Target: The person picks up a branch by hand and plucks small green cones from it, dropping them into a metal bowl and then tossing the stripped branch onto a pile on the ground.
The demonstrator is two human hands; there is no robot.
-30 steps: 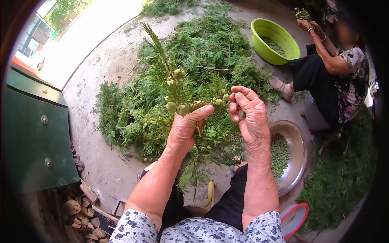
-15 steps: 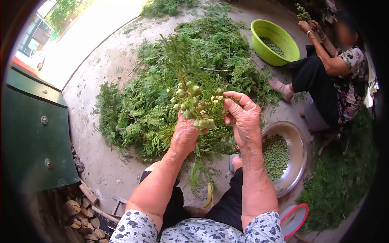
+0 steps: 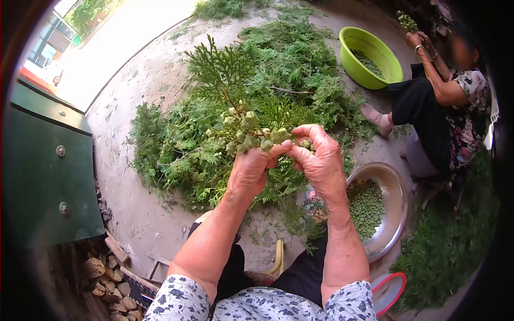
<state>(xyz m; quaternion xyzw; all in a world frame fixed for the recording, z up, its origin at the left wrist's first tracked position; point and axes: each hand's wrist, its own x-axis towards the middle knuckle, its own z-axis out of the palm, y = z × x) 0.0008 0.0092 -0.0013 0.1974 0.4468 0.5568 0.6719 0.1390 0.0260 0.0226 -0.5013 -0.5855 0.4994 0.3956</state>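
Note:
My left hand (image 3: 250,170) is closed round the lower stem of a conifer sprig (image 3: 218,75), holding it up in front of me. Clustered above my left fist are pale green knobbly cones (image 3: 249,120). My right hand (image 3: 322,163) meets the left one at the sprig's right side, thumb and forefinger bent beside a cone. A few small green cones (image 3: 306,144) show between the right fingers. Below and right, a steel basin (image 3: 395,214) holds many picked green cones (image 3: 366,208).
Cut conifer branches (image 3: 289,69) lie heaped on the concrete floor. A lime-green tub (image 3: 393,64) stands by a seated person (image 3: 444,101) who holds another sprig (image 3: 407,21). Left are a green metal panel (image 3: 43,171) and chopped firewood (image 3: 115,283). A red-rimmed container (image 3: 393,291) sits lower right.
My right hand has moved slightly left and down, close against the left hand. The sprig has tilted left, and small cones now show in the right fingers.

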